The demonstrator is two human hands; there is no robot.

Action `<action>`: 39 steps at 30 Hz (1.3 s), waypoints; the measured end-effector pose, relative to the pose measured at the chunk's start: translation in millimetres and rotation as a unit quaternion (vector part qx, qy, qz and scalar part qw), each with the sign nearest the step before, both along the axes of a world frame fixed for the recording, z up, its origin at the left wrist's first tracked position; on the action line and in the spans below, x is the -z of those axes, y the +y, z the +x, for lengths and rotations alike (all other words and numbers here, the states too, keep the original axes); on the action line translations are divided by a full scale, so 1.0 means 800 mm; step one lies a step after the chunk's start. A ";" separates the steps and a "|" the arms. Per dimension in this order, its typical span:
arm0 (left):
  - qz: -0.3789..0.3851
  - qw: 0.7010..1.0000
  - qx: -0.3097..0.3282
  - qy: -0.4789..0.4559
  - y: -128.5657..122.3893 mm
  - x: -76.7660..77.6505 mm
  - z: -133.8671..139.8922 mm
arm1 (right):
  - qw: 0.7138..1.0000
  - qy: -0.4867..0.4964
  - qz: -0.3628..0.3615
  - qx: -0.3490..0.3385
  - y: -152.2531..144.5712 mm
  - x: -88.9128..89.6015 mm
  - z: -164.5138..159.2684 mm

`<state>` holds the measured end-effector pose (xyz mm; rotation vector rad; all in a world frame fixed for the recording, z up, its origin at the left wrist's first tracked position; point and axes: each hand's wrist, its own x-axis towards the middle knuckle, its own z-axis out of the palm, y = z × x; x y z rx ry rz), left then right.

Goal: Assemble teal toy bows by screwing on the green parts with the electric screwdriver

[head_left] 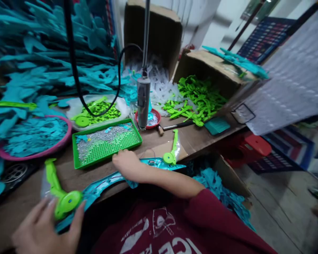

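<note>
A long turquoise plastic piece [103,185] lies along the table's near edge, with a lime-green arm with a round hub [70,201] at its left end and another lime-green arm [171,157] at its right end. My left hand [50,225] has its thumb and fingers on either side of the left hub, gripping it. Above the middle of the turquoise piece, my right hand [125,164] is closed, knuckles up, at the near rim of a green perforated tray [108,155] of small metal screws. Its fingertips are hidden, and what they hold cannot be made out.
A powered screwdriver [143,102] hangs over the tray on a black cable. Behind are a pink basin [69,132] of turquoise parts, a white tray [124,107] of green pieces and a cardboard box [180,68] spilling green parts. A hammer [175,126] lies right of centre.
</note>
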<state>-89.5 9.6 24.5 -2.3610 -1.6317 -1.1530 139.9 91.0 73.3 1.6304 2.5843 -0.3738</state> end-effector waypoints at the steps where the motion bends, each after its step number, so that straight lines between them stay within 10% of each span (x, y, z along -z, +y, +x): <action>1: 0.025 0.997 0.050 0.046 0.001 0.004 0.012 | 1.000 0.006 0.015 0.009 0.001 0.003 0.001; 7: 0.066 0.965 0.212 0.137 0.035 0.020 0.063 | 0.985 0.045 0.167 -0.001 -0.008 0.018 0.025; 11: 0.012 0.982 0.166 0.086 0.063 -0.012 0.057 | 0.976 0.100 0.191 0.008 -0.028 0.028 0.051; 20: -0.071 0.934 0.103 0.335 0.159 -0.048 0.060 | 0.940 0.282 0.191 -0.031 -0.047 0.043 0.067; 25: -0.138 0.966 0.184 0.117 0.127 -0.053 0.079 | 0.958 0.190 0.186 -0.104 -0.043 0.013 0.097; 28: -0.286 0.905 0.309 -0.068 0.124 -0.061 0.105 | 0.948 0.211 0.145 -0.191 -0.020 -0.012 0.112; 32: -0.383 0.818 0.423 -0.065 0.152 -0.059 0.135 | 0.936 0.228 0.067 -0.259 0.012 -0.029 0.122; 39: -0.329 0.840 0.431 0.013 0.160 -0.043 0.132 | 0.931 0.237 0.106 -0.255 0.005 -0.015 0.137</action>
